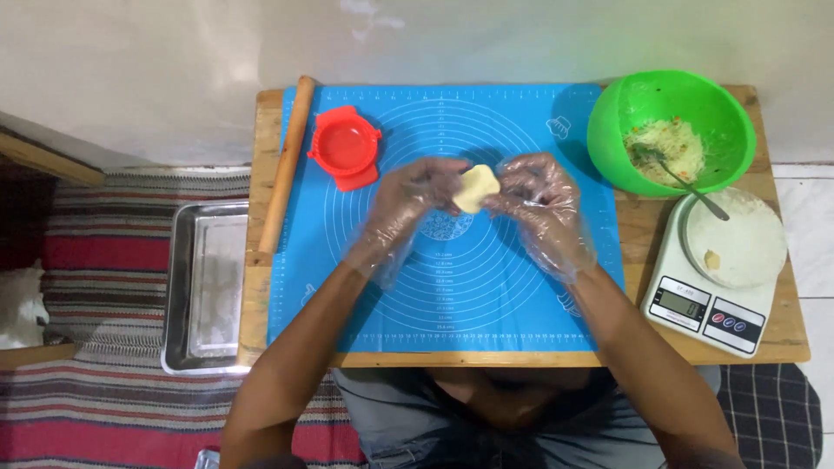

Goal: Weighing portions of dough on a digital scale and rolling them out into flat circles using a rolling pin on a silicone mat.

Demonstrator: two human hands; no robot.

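Observation:
Both my hands wear clear plastic gloves and together hold a small pale yellow piece of dough (476,188) above the blue silicone mat (382,304). My left hand (407,208) grips the dough's left side. Its right side is pinched by my right hand (540,208). A red round dumpling press (344,148) lies on the mat to the left of my hands.
A wooden rolling pin (285,165) lies along the mat's left edge. A green bowl (669,130) with filling and a spoon sits at the back right. A white kitchen scale (721,269) carries a white plate. A metal tray (204,287) rests left of the low wooden table (782,343).

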